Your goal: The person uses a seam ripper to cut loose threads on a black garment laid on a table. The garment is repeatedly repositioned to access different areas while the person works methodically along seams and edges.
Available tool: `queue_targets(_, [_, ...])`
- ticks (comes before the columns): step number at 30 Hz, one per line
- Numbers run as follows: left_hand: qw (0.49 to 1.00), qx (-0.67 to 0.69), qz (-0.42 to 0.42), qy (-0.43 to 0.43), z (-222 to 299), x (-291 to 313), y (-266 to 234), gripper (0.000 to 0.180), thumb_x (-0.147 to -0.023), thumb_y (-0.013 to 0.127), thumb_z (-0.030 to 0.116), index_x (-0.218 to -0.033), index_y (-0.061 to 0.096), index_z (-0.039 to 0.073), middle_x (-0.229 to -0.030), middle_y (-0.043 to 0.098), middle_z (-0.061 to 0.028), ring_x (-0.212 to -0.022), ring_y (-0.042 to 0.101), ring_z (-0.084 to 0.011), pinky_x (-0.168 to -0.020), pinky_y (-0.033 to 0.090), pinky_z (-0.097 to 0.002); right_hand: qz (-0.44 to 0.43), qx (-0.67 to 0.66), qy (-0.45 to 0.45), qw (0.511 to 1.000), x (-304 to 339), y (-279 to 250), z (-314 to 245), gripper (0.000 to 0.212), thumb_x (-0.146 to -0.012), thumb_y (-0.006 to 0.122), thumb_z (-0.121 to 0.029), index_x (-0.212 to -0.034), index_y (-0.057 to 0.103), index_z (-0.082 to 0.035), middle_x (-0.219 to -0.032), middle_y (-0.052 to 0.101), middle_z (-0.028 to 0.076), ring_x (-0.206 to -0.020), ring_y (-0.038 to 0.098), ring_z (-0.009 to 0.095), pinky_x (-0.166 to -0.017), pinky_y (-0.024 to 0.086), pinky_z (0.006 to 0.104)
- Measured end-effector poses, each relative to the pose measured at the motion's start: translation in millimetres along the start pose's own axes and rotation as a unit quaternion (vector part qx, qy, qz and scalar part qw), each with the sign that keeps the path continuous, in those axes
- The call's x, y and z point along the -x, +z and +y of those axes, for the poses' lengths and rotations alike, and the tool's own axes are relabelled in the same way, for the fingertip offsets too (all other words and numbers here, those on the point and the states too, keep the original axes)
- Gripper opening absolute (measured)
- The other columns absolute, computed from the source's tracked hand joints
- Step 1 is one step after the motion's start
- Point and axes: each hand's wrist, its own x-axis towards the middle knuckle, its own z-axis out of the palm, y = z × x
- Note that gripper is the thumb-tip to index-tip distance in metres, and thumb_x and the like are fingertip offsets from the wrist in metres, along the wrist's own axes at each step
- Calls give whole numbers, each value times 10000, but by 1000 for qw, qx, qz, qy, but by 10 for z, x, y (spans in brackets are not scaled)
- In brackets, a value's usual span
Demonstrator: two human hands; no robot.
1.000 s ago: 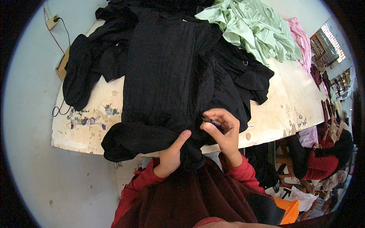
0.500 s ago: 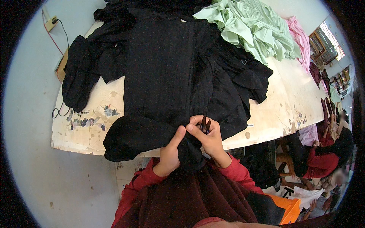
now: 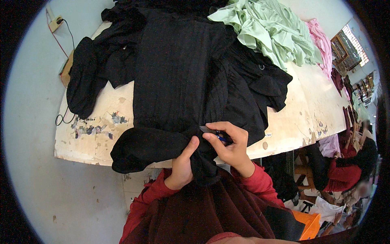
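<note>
A black garment (image 3: 168, 81) with long pleat-like lines lies over the table's near edge, part of it hanging toward me. My left hand (image 3: 181, 166) is closed on its lower part, thumb on top and the fingers hidden beneath the cloth. In my right hand (image 3: 232, 147) is a small pair of thread snips (image 3: 206, 129), with metal blades and a bit of blue showing. The blades point left, at the fabric just above my left thumb. Whether they touch a thread I cannot tell.
The pale worn tabletop (image 3: 300, 114) carries more black garments (image 3: 95, 77), a light green heap of cloth (image 3: 270, 32) and pink cloth (image 3: 319, 42). A wall with a plugged cable (image 3: 61, 21) rises at left. Other people (image 3: 349, 171) sit at right, near an orange chair (image 3: 309, 223).
The snips have swung from pointing up between my right fingers to pointing left at the cloth. My right hand has shifted slightly right; the left keeps its grip.
</note>
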Motion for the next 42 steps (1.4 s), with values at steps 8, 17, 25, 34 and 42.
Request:
queue_targets(8, [999, 32, -21, -15, 11, 24, -11, 362, -989, 457, 252, -1241, 508, -3, -1173, 587, -115, -1038, 599, -200, -903, 485, -337, 33, 34, -76, 996, -22, 48, 22, 179, -749, 753, -147, -886, 696, -48, -787, 703, 89, -598, 667, 186, -539, 488, 266])
queue_targets(17, [1000, 17, -2, -4, -17, 11, -37, 352, -986, 463, 244, -1226, 522, -7, -1168, 590, -114, -1039, 599, -197, -908, 486, -331, 33, -14, -24, 999, 11, 16, 39, 185, -748, 752, -136, -892, 691, -38, -819, 704, 93, -644, 678, 177, -564, 495, 254])
queue_targets(25, [999, 27, -12, -14, -2, 22, -25, 353, -988, 453, 236, -1233, 512, -12, -1177, 588, -121, -1042, 599, -209, -910, 488, -341, 30, -13, -51, 998, 3, 81, 64, 185, -745, 756, -144, -879, 693, -34, -826, 704, 100, -610, 664, 191, -562, 493, 249])
queue_targets(34, [939, -212, 125, 240, -177, -12, -114, 269, -908, 623, 125, -1126, 603, -32, -1117, 624, -96, -973, 599, -170, -874, 458, -285, -42, -181, 112, 976, 11, -58, -83, 285, -778, 725, -47, -1033, 617, 19, -911, 667, 59, -833, 608, 94, -757, 463, 222])
queue_targets(42, [881, -316, 126, 329, -187, 1, -49, 216, -902, 633, 99, -1083, 642, -18, -1080, 648, -72, -949, 603, -161, -859, 448, -265, -2, -6, 21, 1000, 2, -32, -127, 206, -784, 732, -185, -935, 690, -52, -802, 701, 103, -614, 669, 174, -531, 488, 253])
